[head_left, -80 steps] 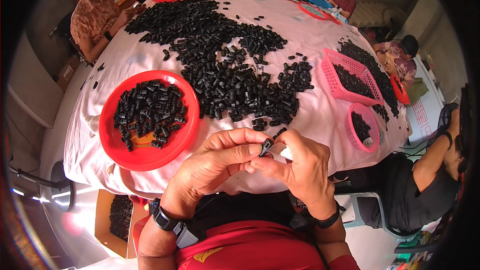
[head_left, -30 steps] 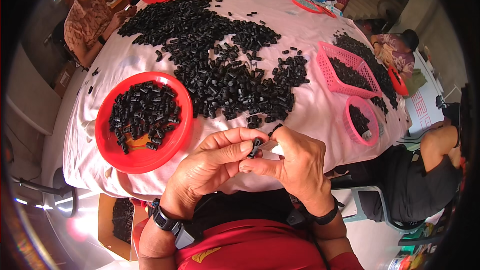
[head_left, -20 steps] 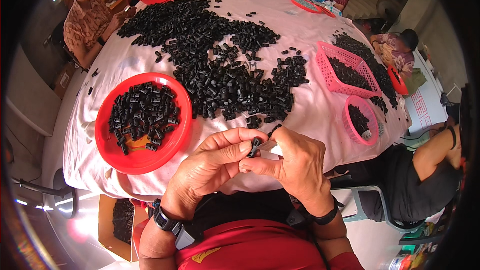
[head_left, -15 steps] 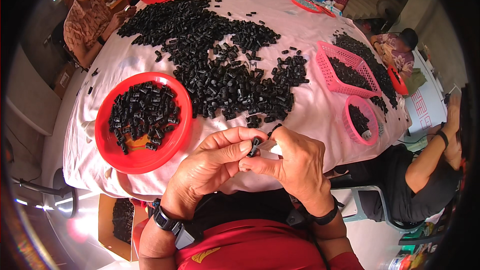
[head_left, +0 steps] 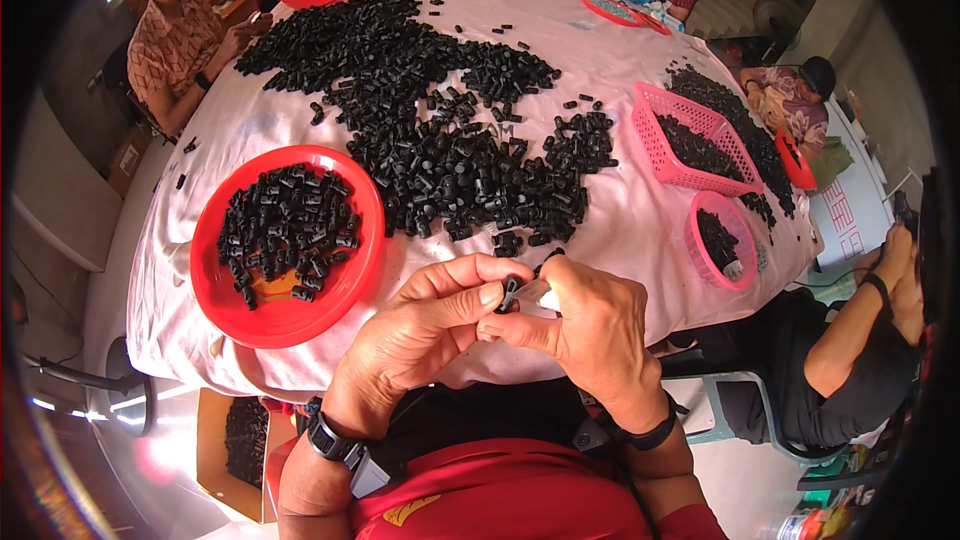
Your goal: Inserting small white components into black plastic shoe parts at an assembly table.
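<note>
My left hand (head_left: 425, 312) is closed, pinching a small black plastic piece (head_left: 509, 290) between thumb and fingertips. Right beside it, my right hand (head_left: 605, 325) is closed around a small white, partly see-through tool (head_left: 550, 300), whose end meets the black piece; its exact kind is too small and blurred to make out. Just beyond my fingers, a heap of similar black pieces (head_left: 470, 175) spreads over the pink cloth. To the left stands a red plate (head_left: 215, 300) carrying many more black pieces (head_left: 285, 225).
A pink rectangular basket (head_left: 650, 160) and a round pink basket (head_left: 700, 270), both with black parts, stand at the right. A cardboard box (head_left: 212, 440) sits below the table's left edge. Co-workers sit around the table, one with bare forearms (head_left: 850, 345) close on my right.
Both my hands keep nearly the same place and hold, with the right hand shifting very slightly. At the right, the nearby co-worker's raised forearms have come lower.
</note>
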Available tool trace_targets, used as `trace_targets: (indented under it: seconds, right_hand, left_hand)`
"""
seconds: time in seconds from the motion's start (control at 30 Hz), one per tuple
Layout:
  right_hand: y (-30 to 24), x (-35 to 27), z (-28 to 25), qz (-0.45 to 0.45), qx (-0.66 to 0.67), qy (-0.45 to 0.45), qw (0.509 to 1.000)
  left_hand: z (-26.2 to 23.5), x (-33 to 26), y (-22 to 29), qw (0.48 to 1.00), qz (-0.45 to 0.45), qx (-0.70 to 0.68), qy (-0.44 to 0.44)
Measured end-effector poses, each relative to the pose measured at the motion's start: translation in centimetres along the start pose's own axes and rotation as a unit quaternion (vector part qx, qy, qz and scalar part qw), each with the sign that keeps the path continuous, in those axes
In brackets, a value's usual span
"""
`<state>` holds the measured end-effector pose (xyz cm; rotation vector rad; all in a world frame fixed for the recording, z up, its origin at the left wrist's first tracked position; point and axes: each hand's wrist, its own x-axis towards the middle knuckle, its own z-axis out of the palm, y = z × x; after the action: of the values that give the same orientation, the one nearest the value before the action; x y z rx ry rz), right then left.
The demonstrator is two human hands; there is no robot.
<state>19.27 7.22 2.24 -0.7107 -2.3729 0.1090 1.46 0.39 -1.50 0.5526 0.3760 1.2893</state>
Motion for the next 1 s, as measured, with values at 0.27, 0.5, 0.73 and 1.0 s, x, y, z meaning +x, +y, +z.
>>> trace_targets:
  seconds: [0.27, 0.5, 0.73, 1.0]
  right_hand:
    - [0.26, -0.10, 0.25, -0.003, 0.014, -0.002, 1.000]
    - [0.42, -0.14, 0.35, 0.000, 0.017, -0.008, 1.000]
    - [0.40, -0.22, 0.52, 0.022, 0.038, -0.013, 0.999]
    - [0.45, -0.26, 0.66, -0.008, 0.059, -0.010, 0.998]
  left_hand:
    - [-0.09, 0.05, -0.28, 1.000, -0.006, -0.024, 0.003]
    - [-0.12, 0.12, -0.29, 1.000, -0.004, -0.026, -0.003]
    - [-0.30, 0.21, -0.46, 1.000, -0.001, -0.031, -0.003]
    - [0.45, 0.22, -0.43, 0.999, 0.014, -0.030, 0.032]
